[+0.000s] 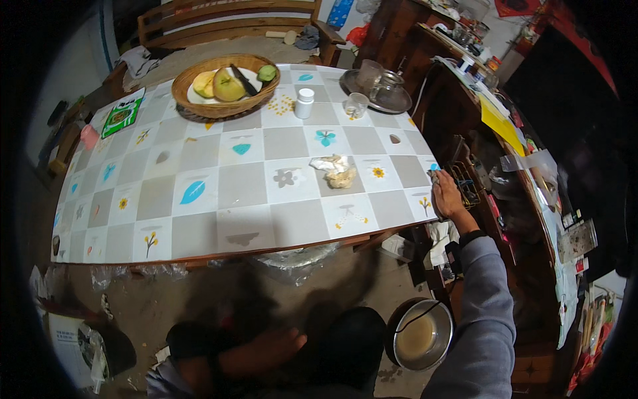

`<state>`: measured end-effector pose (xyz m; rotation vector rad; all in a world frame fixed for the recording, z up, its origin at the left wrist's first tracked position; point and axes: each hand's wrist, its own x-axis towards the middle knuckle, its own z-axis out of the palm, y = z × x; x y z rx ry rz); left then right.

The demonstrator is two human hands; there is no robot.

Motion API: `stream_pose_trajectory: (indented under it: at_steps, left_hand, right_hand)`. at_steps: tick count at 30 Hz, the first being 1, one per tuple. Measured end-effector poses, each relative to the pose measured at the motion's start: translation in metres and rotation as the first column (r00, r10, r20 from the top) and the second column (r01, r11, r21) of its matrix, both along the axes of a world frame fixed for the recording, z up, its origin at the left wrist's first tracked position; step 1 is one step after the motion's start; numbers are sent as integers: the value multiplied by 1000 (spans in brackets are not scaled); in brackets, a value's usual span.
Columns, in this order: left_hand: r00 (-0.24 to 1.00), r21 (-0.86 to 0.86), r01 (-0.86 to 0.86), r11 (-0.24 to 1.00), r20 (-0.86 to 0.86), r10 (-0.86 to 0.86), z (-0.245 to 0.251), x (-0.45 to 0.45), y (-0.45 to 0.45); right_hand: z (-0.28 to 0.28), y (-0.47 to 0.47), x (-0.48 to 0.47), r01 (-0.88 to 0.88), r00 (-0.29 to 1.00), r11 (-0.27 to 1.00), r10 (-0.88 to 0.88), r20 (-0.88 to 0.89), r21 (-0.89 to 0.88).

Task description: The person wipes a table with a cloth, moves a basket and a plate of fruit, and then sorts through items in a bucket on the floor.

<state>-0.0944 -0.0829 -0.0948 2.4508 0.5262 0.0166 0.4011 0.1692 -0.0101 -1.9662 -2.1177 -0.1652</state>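
Observation:
My right hand is at the right edge of the table, its fingertips on the checked tablecloth. A small greyish bit shows under the fingers; I cannot tell what it is. Low over my lap, my left hand lies in shadow, with nothing visible in it. Left of my right hand, a crumpled white and tan wad, perhaps tissue, rests on the cloth. Farther back stand a white lidded bottle and a small clear plastic cup.
A wicker basket holds fruit and a dark-handled knife. At the back right, a metal tray bears a glass pot and a cup. A green packet and pink cup lie left. On the floor, a metal basin contains cloudy liquid.

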Motion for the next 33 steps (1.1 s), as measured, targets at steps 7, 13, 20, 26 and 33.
stream_pose_trajectory:
  at_steps: [7, 13, 20, 26, 33]
  left_hand:
    - [999, 271, -19, 962, 31, 11, 9, 1, 5]
    - [990, 259, -131, 957, 76, 115, -3, 6, -7]
    - [992, 83, -75, 994, -92, 83, -65, 23, -26]
    - [997, -8, -78, 997, -12, 78, -150, 2, -92]
    - [935, -332, -251, 909, -327, 139, -242, 19, -184]
  right_hand:
    - [-1, -25, -51, -111, 993, 984, 114, -9, 137]
    - [4, -45, -121, -236, 968, 955, 247, -41, 177]
    - [0, -54, -215, -467, 875, 863, 483, -42, 195]
    - [-2, -55, -237, -522, 844, 820, 536, 6, 235]
    - [-16, -48, -236, -415, 904, 862, 428, 22, 289]
